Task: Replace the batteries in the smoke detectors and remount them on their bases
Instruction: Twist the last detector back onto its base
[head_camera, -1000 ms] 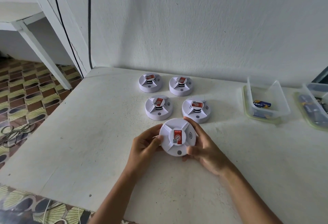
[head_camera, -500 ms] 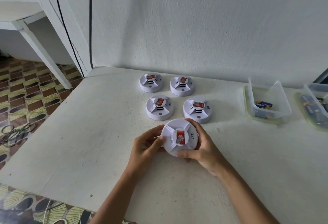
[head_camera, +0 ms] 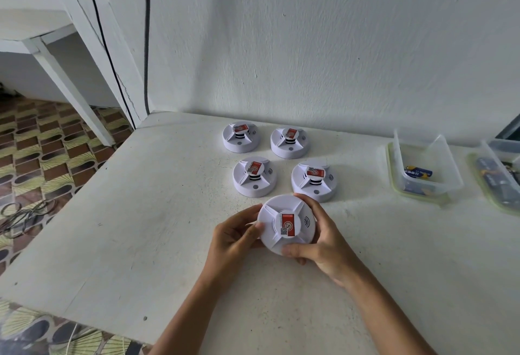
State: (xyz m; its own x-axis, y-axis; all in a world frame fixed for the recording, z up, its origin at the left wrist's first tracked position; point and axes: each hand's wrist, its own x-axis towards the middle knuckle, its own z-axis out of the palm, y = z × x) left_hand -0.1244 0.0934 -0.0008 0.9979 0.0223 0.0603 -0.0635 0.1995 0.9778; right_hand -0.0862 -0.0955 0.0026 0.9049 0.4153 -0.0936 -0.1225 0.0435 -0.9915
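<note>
Now both hands still grip the white smoke detector (head_camera: 287, 224): left hand (head_camera: 235, 238) at its edge, right hand (head_camera: 323, 239) with its thumb slid further under the near rim.

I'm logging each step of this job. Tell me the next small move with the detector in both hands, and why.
Probably twist the held detector against its base. The left hand and the right hand both grip its rim from opposite sides, label side up, and no seam has opened yet. Whether that twist frees or locks it can't be told.
</note>
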